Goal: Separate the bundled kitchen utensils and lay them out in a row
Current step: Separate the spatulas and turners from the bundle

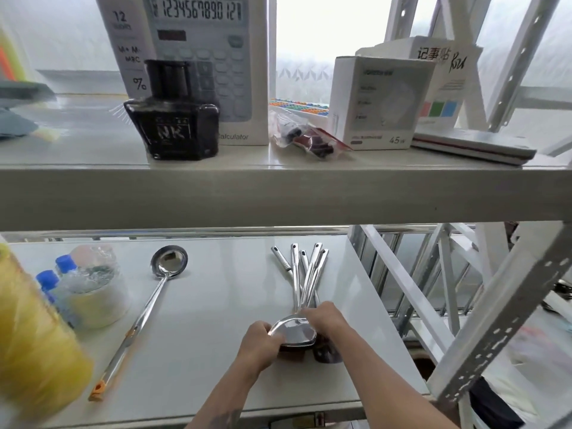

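A bundle of steel kitchen utensils (305,275) lies on the lower white shelf (216,305), with several handles fanned out away from me and the heads stacked near me. My left hand (258,343) grips the left edge of the top spatula head (294,331). My right hand (325,320) holds the right side of the same stack of heads. One steel ladle (145,308) lies apart to the left, bowl away from me, its orange-tipped handle end pointing at the shelf's front edge.
A roll of clear tape (93,292) and blue-capped bottles (52,280) sit at the left, beside a blurred yellow object (31,335). The upper shelf (278,193) carries an ink bottle (171,119), a calculator box (198,57) and white boxes (380,100). White rack struts (495,320) stand at the right.
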